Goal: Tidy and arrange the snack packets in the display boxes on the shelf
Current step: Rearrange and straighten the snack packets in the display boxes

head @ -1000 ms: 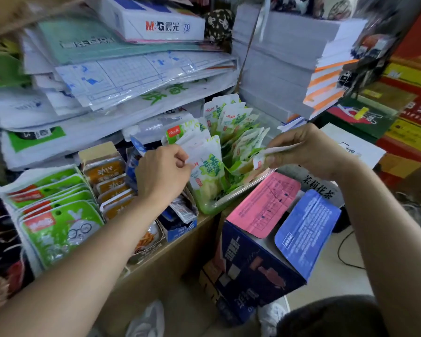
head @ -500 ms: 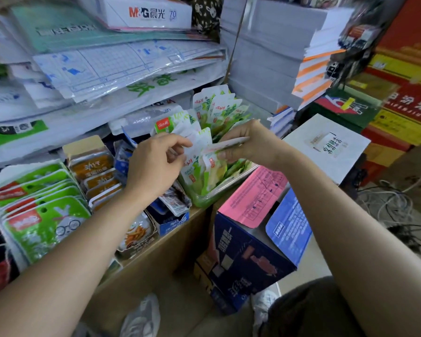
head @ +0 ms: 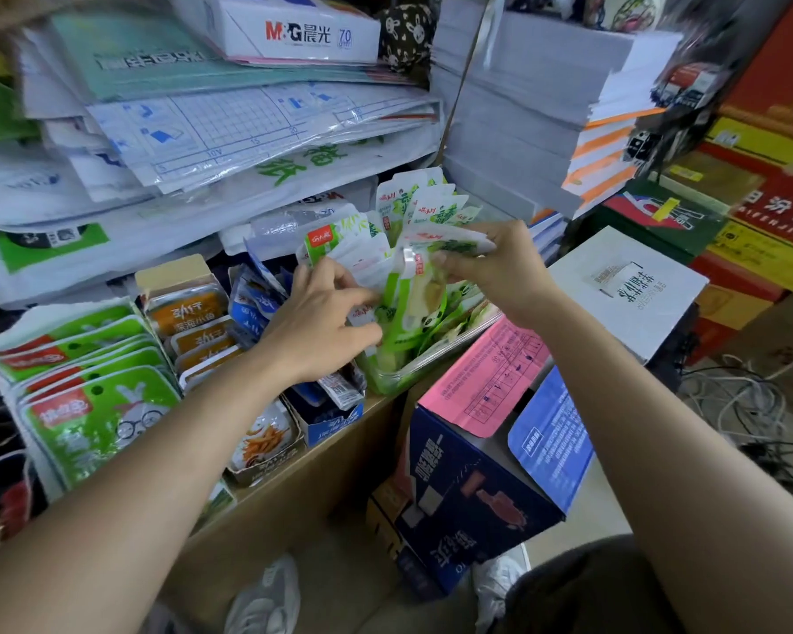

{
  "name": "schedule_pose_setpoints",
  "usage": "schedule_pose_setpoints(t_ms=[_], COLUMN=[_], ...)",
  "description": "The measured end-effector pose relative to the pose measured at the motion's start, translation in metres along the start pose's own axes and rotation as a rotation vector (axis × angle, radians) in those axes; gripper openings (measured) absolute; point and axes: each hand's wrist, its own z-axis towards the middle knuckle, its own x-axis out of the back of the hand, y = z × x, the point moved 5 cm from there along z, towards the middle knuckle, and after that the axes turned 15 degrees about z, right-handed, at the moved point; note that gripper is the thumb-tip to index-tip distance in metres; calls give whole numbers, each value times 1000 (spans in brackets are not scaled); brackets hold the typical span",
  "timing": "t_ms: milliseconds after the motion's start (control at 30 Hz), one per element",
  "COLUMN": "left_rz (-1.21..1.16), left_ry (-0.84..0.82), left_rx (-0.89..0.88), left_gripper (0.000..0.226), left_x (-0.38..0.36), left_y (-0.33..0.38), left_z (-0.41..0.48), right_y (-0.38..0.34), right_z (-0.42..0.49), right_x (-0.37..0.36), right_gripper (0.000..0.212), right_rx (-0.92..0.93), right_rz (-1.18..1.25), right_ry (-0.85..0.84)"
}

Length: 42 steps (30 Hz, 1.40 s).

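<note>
Head view: green-and-white snack packets (head: 424, 208) stand on edge in a clear tray (head: 424, 359) at the right end of the shelf (head: 339, 450), fanned out and leaning unevenly. The right hand (head: 500, 263) is over the tray, thumb and fingers pinching one packet (head: 452, 242) that lies nearly flat above the others. The left hand (head: 321, 322) reaches in from the left with its fingers (head: 362, 295) curled against the front packets. Whether it grips one or only presses them aside cannot be told.

Just left of the tray, under the left wrist, is a small blue box (head: 335, 421) of blue packs (head: 253, 304). Next to it stands a row of orange packs (head: 188, 315). Farther left are green packs (head: 101, 414) printed with a white rabbit in glasses.

Behind and above the snacks lie piles of bagged paper (head: 230, 130), topped by a white ream (head: 294, 29) marked M&G. A tall stack of white paper (head: 523, 107) rises to the right of them.

Below the tray, on the floor, stands an open dark-blue carton (head: 472, 491) with a pink flap (head: 486, 372) and a blue flap (head: 550, 437). Beside it to the right sits a white box (head: 628, 290), and beyond that a tangle of white cables (head: 733, 400). Red and yellow cartons (head: 779, 185) are stacked at the far right.
</note>
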Motion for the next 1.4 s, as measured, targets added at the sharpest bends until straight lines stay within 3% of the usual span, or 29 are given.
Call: schedule_pose_setpoints(t_ms=[167,267,433,533,600,833,1167,1200,1400], left_rz=[64,59,-72,-40,36,-35,-14,-42,-248], left_ry=[22,76,370,328,301,359,319,337,369], left_rx=[-37,-21,18,-10,-22,-13,-84,-77,-60], left_gripper=[36,46,56,86,90,47,12,13,69], left_x=[0,-2,9,10,7,2,4,6,16], left_y=[3,3,2,5,7,1,-13,-15,-12], left_z=[0,-1,-5,-4,-4,2,-1,-1,-6], right_y=[2,3,-2,-2,-3,-1,8,10,24], right_z=[-9,-9,-7,-8,-9,-7,4,4,0], right_x=[0,2,17,19,19,22,-5,-7,-28], right_gripper=[18,22,24,27,27,23,22,22,11], right_rx=[-15,-18,-26,-34,-41,-34,6,9,-43], right_rz=[81,157,298,305,324,396,144,98,-277], right_ry=[-67,-64,-6,-57,-77,-56,-62,-68,-239])
